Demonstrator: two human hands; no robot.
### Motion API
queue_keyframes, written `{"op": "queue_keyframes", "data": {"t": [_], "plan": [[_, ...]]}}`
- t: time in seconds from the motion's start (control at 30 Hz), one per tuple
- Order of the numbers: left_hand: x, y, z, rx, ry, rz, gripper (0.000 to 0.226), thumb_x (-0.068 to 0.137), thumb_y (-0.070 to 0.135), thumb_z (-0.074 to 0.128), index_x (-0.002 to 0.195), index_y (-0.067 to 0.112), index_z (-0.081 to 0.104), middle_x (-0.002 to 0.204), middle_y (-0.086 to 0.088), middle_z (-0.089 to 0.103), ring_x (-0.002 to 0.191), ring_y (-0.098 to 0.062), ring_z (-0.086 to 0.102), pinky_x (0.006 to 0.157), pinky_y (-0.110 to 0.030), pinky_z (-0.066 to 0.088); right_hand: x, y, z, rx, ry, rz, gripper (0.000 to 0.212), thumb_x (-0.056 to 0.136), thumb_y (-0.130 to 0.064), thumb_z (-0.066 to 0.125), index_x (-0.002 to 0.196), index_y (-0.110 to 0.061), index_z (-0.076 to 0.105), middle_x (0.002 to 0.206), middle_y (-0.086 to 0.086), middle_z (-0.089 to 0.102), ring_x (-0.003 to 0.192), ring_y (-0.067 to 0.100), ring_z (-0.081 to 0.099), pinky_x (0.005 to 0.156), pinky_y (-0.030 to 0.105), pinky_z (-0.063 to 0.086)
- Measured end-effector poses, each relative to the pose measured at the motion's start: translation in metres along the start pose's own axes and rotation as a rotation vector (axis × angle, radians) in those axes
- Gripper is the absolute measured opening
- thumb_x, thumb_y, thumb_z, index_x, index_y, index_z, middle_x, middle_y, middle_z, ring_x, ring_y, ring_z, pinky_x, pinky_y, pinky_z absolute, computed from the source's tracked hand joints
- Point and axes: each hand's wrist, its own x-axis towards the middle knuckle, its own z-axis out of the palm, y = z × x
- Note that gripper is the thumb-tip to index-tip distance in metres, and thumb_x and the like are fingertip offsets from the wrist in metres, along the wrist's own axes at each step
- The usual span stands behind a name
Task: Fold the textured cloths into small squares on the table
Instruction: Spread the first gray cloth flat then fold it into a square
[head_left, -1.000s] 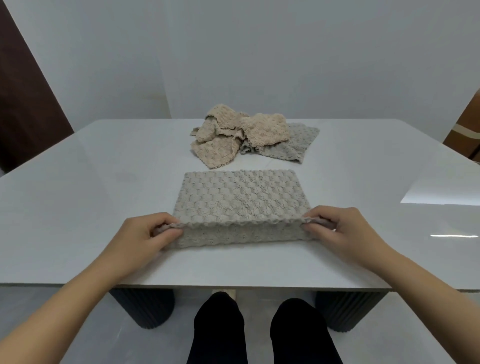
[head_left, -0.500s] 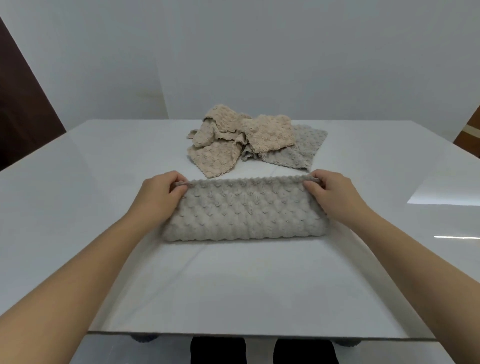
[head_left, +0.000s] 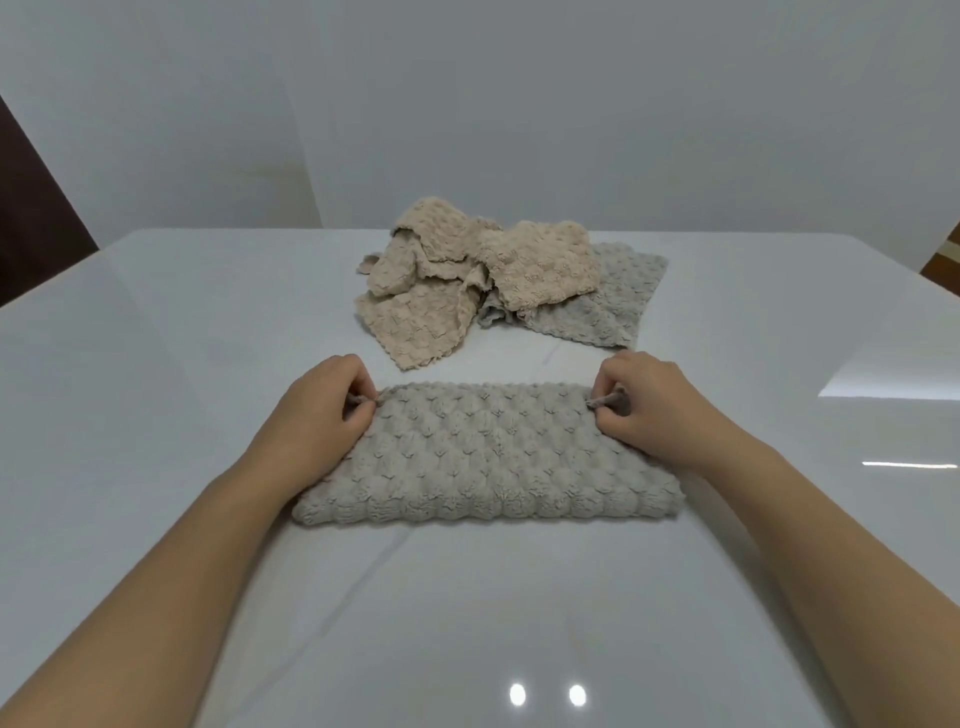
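A grey bubble-textured cloth (head_left: 488, 457) lies folded in half as a wide band on the white table (head_left: 156, 364), its fold towards me. My left hand (head_left: 322, 410) pinches its far left corner and my right hand (head_left: 641, 400) pinches its far right corner, both pressed low at the cloth's far edge. Behind it sits a loose heap of beige textured cloths (head_left: 467, 280) partly on top of a flat grey textured cloth (head_left: 613, 306).
The glossy table reaches well past the cloths on both sides, with light reflections at the right and near me. A plain wall stands behind the far edge. A dark door panel (head_left: 36, 228) shows at the left.
Both hands carried the cloth's near edge up and over to the far edge, folding it in half. The corners now rest down at the far side. My head moved closer over the table.
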Motion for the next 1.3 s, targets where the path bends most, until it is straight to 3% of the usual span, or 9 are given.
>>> {"op": "queue_keyframes", "data": {"t": [0.13,0.37,0.5,0.63,0.73,0.8,0.9,1.17,1.3], "plan": [[-0.001,0.000,-0.002,-0.055,0.008,-0.010,0.016,0.084,0.006,0.062,0.080,0.020,0.055,0.087,0.002,0.058,0.079,-0.009,0.055,0.070,-0.026,0.045,-0.003,0.000,-0.003,0.133,-0.006,0.000,0.027,0.072,-0.004,0.068,0.067,-0.025,0.052,0.091,-0.003,0.057,0.078,0.009,0.057,0.066,0.013,0.040],[-0.008,-0.004,-0.010,-0.093,-0.023,-0.046,0.015,0.085,0.022,0.069,0.079,0.030,0.059,0.084,0.009,0.060,0.078,-0.003,0.053,0.066,-0.016,0.038,-0.008,-0.003,-0.005,0.295,-0.077,0.047,0.013,0.071,0.000,0.066,0.070,-0.008,0.057,0.095,0.002,0.068,0.100,-0.002,0.060,0.084,0.034,0.051],[-0.011,-0.001,-0.011,-0.190,-0.033,-0.002,0.018,0.086,0.014,0.069,0.080,0.028,0.060,0.088,0.010,0.063,0.079,0.000,0.054,0.067,-0.008,0.039,-0.010,-0.005,-0.006,0.504,-0.131,0.072,0.019,0.078,0.008,0.061,0.071,-0.008,0.053,0.102,0.006,0.067,0.096,-0.014,0.058,0.076,0.016,0.044],[-0.011,-0.001,-0.010,-0.217,-0.032,0.003,0.017,0.086,0.013,0.069,0.080,0.028,0.061,0.086,0.010,0.064,0.080,-0.002,0.056,0.067,-0.009,0.040,-0.011,-0.004,-0.005,0.570,-0.150,0.037,0.027,0.082,-0.003,0.067,0.066,-0.019,0.054,0.103,-0.007,0.068,0.110,0.002,0.060,0.082,0.027,0.047],[-0.012,-0.002,-0.009,-0.200,-0.027,-0.044,0.014,0.086,0.018,0.070,0.079,0.027,0.061,0.077,0.009,0.063,0.064,-0.001,0.051,0.059,-0.010,0.039,-0.009,-0.003,-0.007,0.487,-0.135,0.047,0.017,0.078,-0.024,0.072,0.068,-0.022,0.059,0.081,0.013,0.066,0.081,0.019,0.063,0.074,0.039,0.046],[-0.012,-0.004,-0.009,-0.189,-0.033,-0.069,0.013,0.085,0.019,0.071,0.079,0.028,0.062,0.075,0.009,0.063,0.061,-0.001,0.049,0.057,-0.011,0.038,-0.010,0.000,-0.006,0.461,-0.141,0.034,0.015,0.082,-0.022,0.074,0.073,-0.022,0.062,0.058,0.002,0.049,0.053,0.009,0.040,0.056,0.028,0.033],[-0.011,-0.007,-0.011,-0.202,-0.043,-0.101,0.012,0.083,0.022,0.073,0.081,0.029,0.063,0.079,0.007,0.064,0.061,-0.005,0.049,0.059,-0.016,0.039,-0.010,0.002,-0.005,0.406,-0.039,0.043,0.009,0.084,-0.015,0.072,0.079,-0.015,0.065,0.054,-0.013,0.039,0.049,0.003,0.036,0.051,0.015,0.028],[-0.011,-0.008,-0.016,-0.232,0.053,-0.173,0.011,0.084,0.023,0.072,0.076,0.025,0.065,0.075,0.002,0.064,0.064,-0.013,0.053,0.062,-0.025,0.042,-0.013,0.011,-0.001,0.507,0.122,0.184,0.013,0.086,-0.022,0.070,0.077,-0.013,0.067,0.059,-0.011,0.061,0.055,0.004,0.051,0.057,0.019,0.041],[-0.012,-0.004,-0.020,-0.285,0.145,-0.176,0.012,0.084,0.019,0.072,0.075,0.023,0.064,0.072,0.007,0.064,0.058,-0.002,0.052,0.059,-0.018,0.040,-0.013,0.008,-0.004,0.541,0.181,0.187,0.007,0.085,-0.011,0.071,0.079,-0.013,0.068,0.066,-0.006,0.066,0.050,0.006,0.055,0.055,0.019,0.044]]}}
